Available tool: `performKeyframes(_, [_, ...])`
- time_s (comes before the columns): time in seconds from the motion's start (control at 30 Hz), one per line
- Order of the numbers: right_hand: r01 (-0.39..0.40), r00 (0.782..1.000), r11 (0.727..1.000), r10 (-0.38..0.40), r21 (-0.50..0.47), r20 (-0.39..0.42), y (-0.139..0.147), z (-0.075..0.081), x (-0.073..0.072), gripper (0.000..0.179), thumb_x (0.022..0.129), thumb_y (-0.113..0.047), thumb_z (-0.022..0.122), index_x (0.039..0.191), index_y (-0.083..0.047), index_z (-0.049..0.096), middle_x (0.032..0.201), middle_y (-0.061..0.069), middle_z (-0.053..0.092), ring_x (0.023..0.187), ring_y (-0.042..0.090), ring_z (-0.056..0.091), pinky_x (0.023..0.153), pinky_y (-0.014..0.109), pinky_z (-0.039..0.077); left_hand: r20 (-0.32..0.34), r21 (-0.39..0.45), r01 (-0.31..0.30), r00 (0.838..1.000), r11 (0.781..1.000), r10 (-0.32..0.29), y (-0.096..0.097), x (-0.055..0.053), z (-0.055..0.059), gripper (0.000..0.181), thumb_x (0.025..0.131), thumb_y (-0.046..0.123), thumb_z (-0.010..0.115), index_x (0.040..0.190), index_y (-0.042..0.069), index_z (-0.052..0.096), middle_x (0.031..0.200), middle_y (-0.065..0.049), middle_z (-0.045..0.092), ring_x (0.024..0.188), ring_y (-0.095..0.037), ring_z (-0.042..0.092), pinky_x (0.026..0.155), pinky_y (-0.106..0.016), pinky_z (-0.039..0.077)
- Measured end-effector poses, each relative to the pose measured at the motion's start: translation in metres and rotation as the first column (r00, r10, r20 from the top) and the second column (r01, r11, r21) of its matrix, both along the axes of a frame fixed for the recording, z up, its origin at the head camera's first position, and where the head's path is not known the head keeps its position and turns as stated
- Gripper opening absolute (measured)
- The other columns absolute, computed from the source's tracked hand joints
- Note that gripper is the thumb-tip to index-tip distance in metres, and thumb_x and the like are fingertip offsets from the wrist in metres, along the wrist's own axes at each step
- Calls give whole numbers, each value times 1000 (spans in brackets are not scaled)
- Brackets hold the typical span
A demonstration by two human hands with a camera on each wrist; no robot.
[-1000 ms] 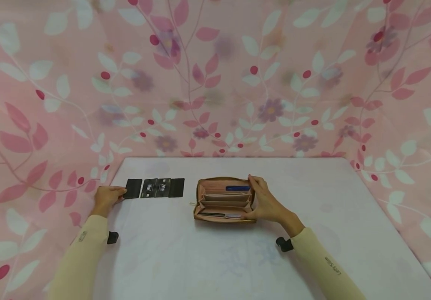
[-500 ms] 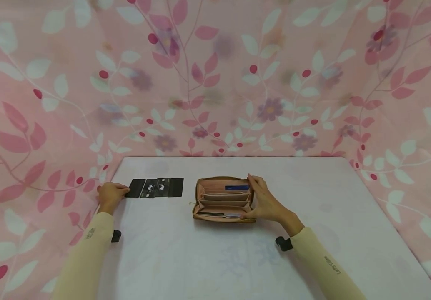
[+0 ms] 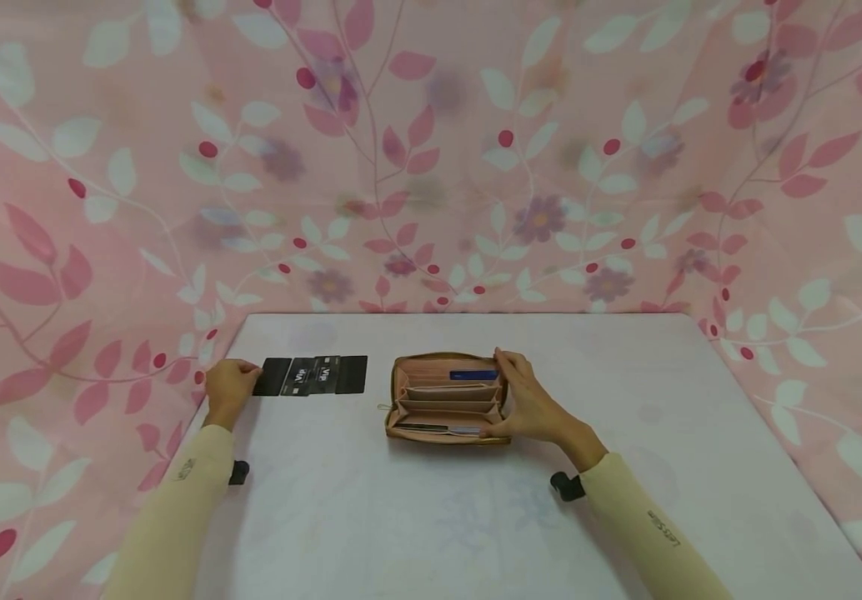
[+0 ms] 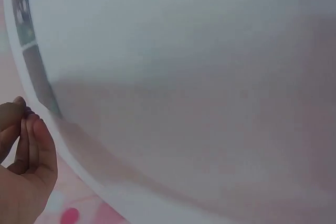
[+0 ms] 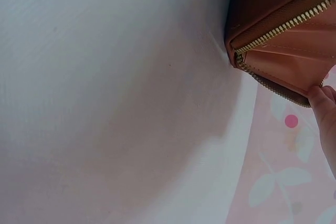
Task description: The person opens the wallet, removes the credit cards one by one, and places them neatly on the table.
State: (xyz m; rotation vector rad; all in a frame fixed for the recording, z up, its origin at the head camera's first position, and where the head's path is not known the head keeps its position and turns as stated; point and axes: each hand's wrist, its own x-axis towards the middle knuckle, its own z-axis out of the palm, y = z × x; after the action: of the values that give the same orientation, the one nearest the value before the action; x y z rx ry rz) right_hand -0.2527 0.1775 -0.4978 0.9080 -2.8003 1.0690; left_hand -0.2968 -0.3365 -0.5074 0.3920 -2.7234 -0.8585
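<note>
The right wrist view cuts off the wallet (image 5: 278, 3) and right hand (image 5: 326, 124); the left wrist view crops the left hand (image 4: 26, 166). Whether its fingertips pinch the black card (image 3: 273, 377) is too small to tell, like the lettered cards' (image 3: 323, 375) fine print.

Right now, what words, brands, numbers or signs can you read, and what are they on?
"Vip": second black card from the right
"Vip", apparently upside down: third black card from the right
"Let's Slim": right sleeve
Too small to read: lettering on left sleeve, both cards' fine print.
</note>
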Motion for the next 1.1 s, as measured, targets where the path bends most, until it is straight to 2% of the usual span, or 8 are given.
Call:
performKeyframes(0.2, [-8,1000,1000,8,-12,-5,2,-1,1,135,63,-46,90,156,-7,0,146,14,22,107,24,38,94,41,41,-144,-17,139,980,990,-140,40,-18,13,20,90,13,67,96,-5,74,90,-21,71,89,-38,64,81,-50,47])
performKeyframes(0.3, [-5,1000,1000,5,-14,-3,1,0,1,136,62,-46,90,156,-7,0,147,13,22,108,24,37,95,41,40,-185,11,256,951,967,-250,73,-23,29,18,91,14,67,97,-1,75,90,-17,72,86,-34,67,78,-48,51])
performKeyframes(0.4, [-4,1000,1000,4,-8,-11,1,-1,0,135,62,-50,89,156,-6,2,148,13,21,110,25,36,96,43,40,-230,57,376,907,925,-354,111,-27,44,17,92,16,68,99,2,75,93,-13,72,86,-28,67,77,-43,54])
performKeyframes(0.5, [-2,1000,1000,2,6,-12,0,-1,-1,135,62,-56,86,156,-7,2,149,13,21,112,26,36,98,43,40,-273,72,500,842,863,-465,150,-29,58,15,91,15,70,100,5,75,95,-10,71,85,-24,67,74,-40,55])
performKeyframes(0.57, [-2,1000,1000,2,11,-10,0,-2,-2,135,62,-58,84,156,-7,2,150,13,21,114,26,36,99,43,40,-280,56,588,785,807,-553,175,-30,65,14,90,14,70,100,5,76,95,-7,71,83,-20,67,73,-36,56])
performKeyframes(0.77, [1,1000,1000,-1,-11,10,0,-1,-2,135,62,-57,85,156,-6,3,150,13,20,116,25,35,101,45,38,-151,-53,784,606,618,-781,239,-25,72,12,91,13,70,100,9,75,91,0,69,81,-11,64,74,-27,54])
performKeyframes(0.9, [-2,1000,1000,2,-17,20,0,0,-1,134,63,-54,87,156,-8,1,151,11,19,116,21,34,104,44,37,-41,-97,837,538,539,-842,270,-23,69,10,90,14,71,98,11,76,90,2,68,80,-9,62,71,-23,52])
performKeyframes(1.1, [-28,999,999,29,-42,21,3,0,0,133,65,-47,88,156,-10,-1,151,11,17,116,19,32,105,46,36,96,-151,875,475,459,-875,301,-21,64,13,92,12,69,102,10,76,96,1,69,86,-10,63,75,-22,52])
